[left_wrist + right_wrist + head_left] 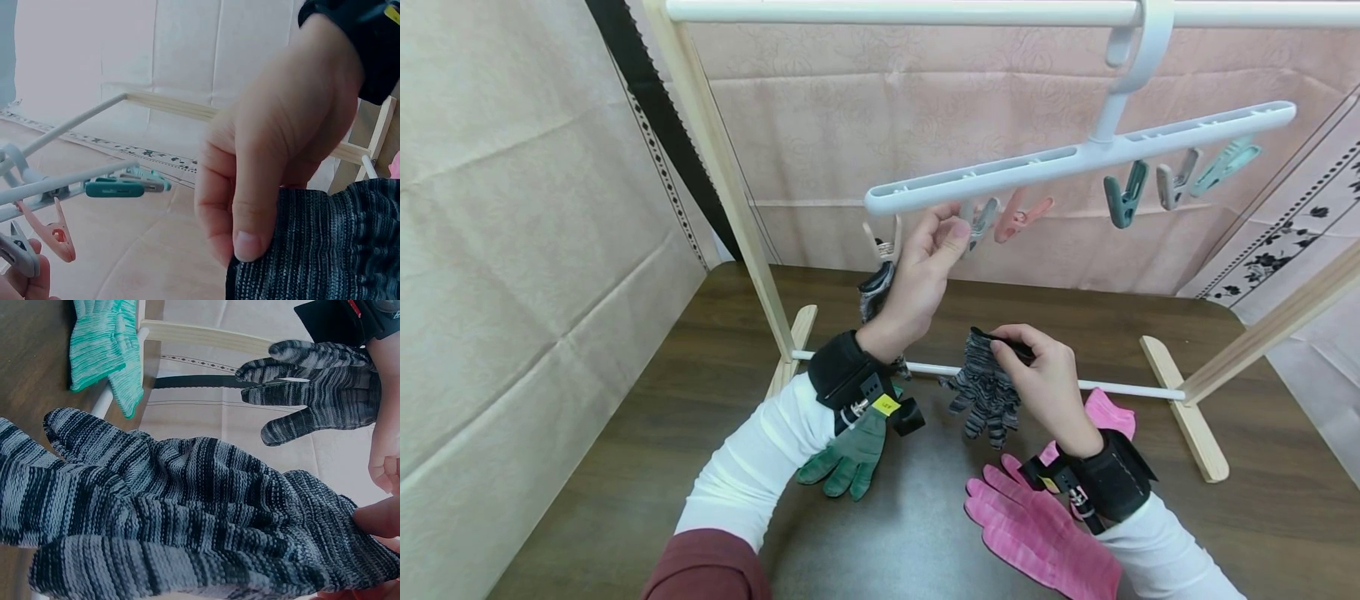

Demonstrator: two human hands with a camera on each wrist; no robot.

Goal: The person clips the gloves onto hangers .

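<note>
This looks like a staged indoor laundry corner rather than a lived-in room. Pink cloth sheets (820, 125) screen the far and left sides, a wooden drying rack (715, 167) stands on a dark wood bench (625, 467), and a white peg hanger (1075, 154) hangs from its top rail, gloves lying below.

Both arms wear long white sleeves; near the left elbow a dark red outer sleeve shows over the white one. Each wrist carries a broad black strap with a small black camera block fixed to it. The left wrist strap (842, 371) has a metal buckle and a small yellow label with dark lettering, too small to read. The right wrist strap (1112, 479) has a metal buckle and a small reddish tag. The left hand (921, 279) and right hand (1048, 375) are bare.
</note>
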